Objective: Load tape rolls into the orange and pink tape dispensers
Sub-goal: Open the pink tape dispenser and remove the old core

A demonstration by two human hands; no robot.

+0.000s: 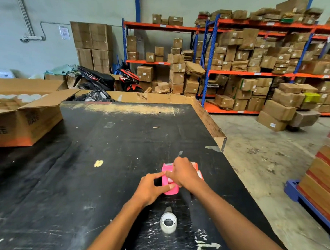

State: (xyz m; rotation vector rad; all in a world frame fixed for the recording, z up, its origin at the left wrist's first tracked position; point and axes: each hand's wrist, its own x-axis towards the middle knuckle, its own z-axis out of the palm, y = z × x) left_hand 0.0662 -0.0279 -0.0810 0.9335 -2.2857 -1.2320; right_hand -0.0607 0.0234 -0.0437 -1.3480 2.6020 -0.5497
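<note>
Near the front right of the black counter (108, 147), the pink tape dispenser (169, 182) lies with both hands on it. The left hand (151, 188) pinches its near side between thumb and forefinger, and the right hand (184, 173) curls over its top, fingers closed on the body. Touching its far right side, an orange piece (198, 170) shows past the right hand; it is probably the orange dispenser, though most of it is hidden. A clear tape roll (168, 222) stands closer to the person, apart from both hands. By the look of it, the pink dispenser is being opened or steadied and no roll is seated yet; whether one sits inside cannot be told. The next move likely calls for one hand to let go, fetch the roll, and slide it onto the hub while the other holds the body firm. Farther left, an open cardboard box (26, 120) holds pale round items, too blurred to name.
</note>
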